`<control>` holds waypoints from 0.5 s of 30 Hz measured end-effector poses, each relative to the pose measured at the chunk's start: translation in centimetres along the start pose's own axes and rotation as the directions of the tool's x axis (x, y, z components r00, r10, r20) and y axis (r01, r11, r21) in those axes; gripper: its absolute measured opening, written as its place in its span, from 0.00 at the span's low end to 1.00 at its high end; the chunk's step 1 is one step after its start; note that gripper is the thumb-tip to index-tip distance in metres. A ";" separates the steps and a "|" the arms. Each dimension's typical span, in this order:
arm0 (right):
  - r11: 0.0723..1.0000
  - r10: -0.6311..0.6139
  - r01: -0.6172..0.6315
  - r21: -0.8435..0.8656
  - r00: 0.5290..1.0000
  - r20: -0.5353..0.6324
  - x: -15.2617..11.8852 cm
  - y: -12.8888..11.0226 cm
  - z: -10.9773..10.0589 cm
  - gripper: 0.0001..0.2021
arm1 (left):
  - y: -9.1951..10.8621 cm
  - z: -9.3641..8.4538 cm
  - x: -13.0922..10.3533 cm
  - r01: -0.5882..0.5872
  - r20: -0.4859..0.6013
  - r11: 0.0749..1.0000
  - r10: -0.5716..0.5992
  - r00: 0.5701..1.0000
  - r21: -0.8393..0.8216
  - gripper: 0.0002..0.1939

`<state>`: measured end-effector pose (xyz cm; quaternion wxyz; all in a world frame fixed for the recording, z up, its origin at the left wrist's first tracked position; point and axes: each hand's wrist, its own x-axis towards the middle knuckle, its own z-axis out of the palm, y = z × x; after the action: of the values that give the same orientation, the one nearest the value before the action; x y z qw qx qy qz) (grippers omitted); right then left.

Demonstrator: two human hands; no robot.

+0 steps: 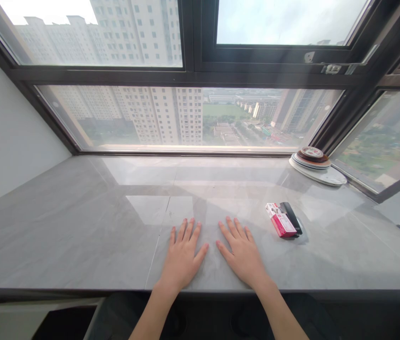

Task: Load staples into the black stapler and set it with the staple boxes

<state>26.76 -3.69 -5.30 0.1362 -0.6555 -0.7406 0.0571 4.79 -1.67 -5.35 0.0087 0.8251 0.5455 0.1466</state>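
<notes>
My left hand (182,257) lies flat on the grey stone-look counter (79,236), fingers spread and nothing under them that I can see. Beside it, a short gap away, my right hand (240,252) rests palm down in the same way, also with fingers apart. To the right of my right hand sits a small pink and white box (281,221). A black stapler-like object (292,218) lies against the box's right side, partly hidden by it. Neither hand touches these two things.
A stack of round plates or mats (311,160), topped by a red-brown disc, stands in the back right corner. Dark window frames (193,78) border the counter's back and right. A white wall (12,127) closes the left. The counter's front edge (203,290) runs under my wrists.
</notes>
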 end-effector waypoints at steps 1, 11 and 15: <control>1.000 0.000 0.000 0.001 1.000 0.001 0.0 0.0 0.0 0.30 | -0.1 0.2 0.1 0.001 0.008 1.000 -0.001 1.000 -0.001 0.32; 1.000 -0.008 0.008 -0.008 1.000 -0.007 -0.1 0.0 0.1 0.30 | -0.2 0.3 0.1 0.000 0.025 1.000 -0.001 1.000 0.013 0.32; 1.000 -0.010 0.010 -0.022 1.000 -0.008 0.0 0.0 0.3 0.30 | -0.3 0.4 0.1 -0.010 0.015 0.999 0.010 1.000 0.031 0.32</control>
<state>26.68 -3.67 -5.63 0.1325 -0.6534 -0.7440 0.0456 4.69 -1.45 -5.76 -0.0006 0.8289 0.5436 0.1319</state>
